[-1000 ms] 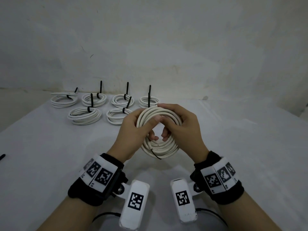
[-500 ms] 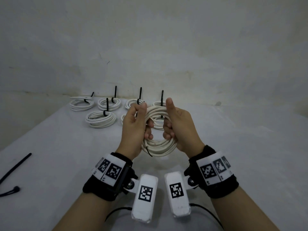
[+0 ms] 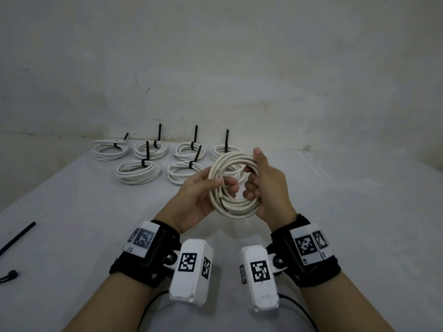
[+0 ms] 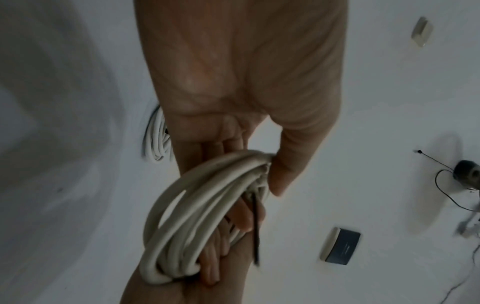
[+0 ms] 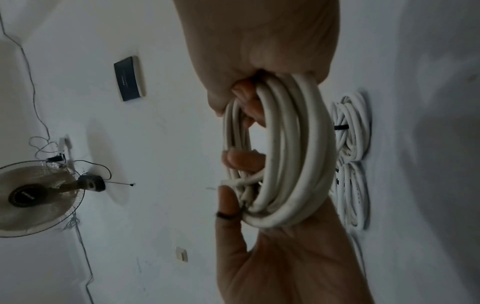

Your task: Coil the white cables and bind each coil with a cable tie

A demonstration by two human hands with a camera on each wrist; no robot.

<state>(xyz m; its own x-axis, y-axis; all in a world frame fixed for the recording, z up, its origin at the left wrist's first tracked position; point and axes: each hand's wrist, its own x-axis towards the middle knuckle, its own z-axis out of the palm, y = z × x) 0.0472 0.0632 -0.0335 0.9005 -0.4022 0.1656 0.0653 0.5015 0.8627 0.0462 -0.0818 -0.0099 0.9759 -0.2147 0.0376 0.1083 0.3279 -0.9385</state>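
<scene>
White cable coil (image 3: 233, 188), several loops, was held upright above the table (image 3: 359, 212) between both hands. Right hand (image 3: 268, 188) had fingers curled through the ring, gripping its right side. Left hand (image 3: 199, 195) pinched the left side, thumb over the strands. Six bound coils (image 3: 137, 172) with black cable ties (image 3: 146, 153) lay behind, near the wall.

Head view downward; 2 blurry close wrist views, coil (image 3: 233, 185) apparently shared
</scene>
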